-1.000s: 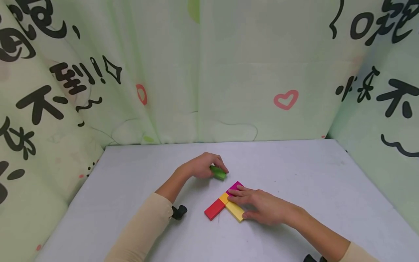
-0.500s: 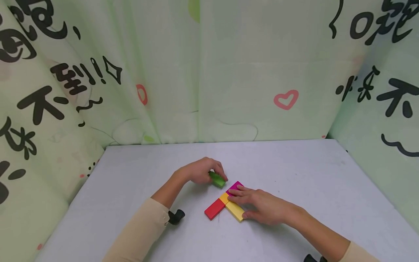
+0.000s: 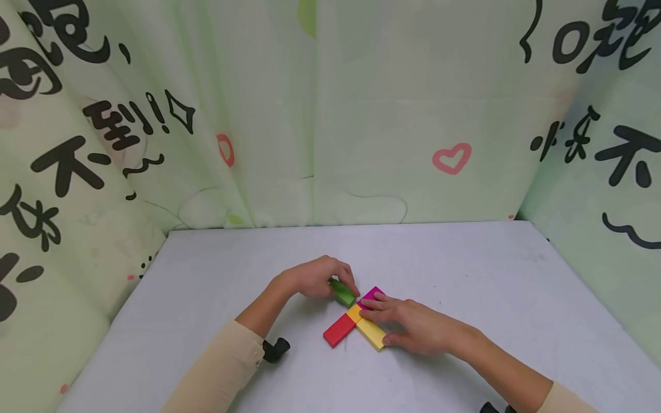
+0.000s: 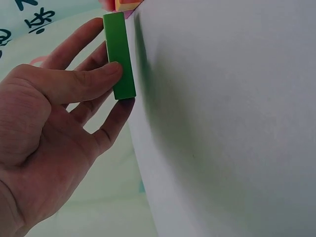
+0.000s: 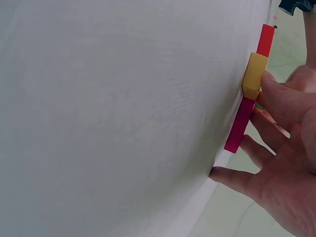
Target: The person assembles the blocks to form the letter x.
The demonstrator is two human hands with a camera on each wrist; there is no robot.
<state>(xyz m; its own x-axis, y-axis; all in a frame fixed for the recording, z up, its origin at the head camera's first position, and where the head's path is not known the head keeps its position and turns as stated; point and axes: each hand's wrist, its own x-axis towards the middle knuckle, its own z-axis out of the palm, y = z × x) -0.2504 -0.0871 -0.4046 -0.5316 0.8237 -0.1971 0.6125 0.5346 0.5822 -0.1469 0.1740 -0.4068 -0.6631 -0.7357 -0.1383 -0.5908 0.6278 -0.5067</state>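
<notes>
My left hand (image 3: pixel 322 277) pinches a green block (image 4: pixel 119 57) between thumb and fingers, just behind the small orange block (image 3: pixel 354 312) in the head view. Whether the green block touches the others cannot be told. A red block (image 3: pixel 339 330) and a magenta block (image 3: pixel 370 297) lie in line on either side of the orange one. From it a yellow block (image 3: pixel 370 333) runs forward to the right. My right hand (image 3: pixel 413 327) rests over this group with extended fingers on the magenta and orange blocks, its thumb against the yellow block's near end.
The blocks lie on a white tabletop (image 3: pixel 465 275). Pale green curtains (image 3: pixel 361 115) with black lettering hang behind the table and along both sides. Black wrist devices (image 3: pixel 276 349) sit under both forearms.
My left hand has brought the green block forward, toward the orange and magenta blocks. My right hand and the grouped blocks have stayed in place.
</notes>
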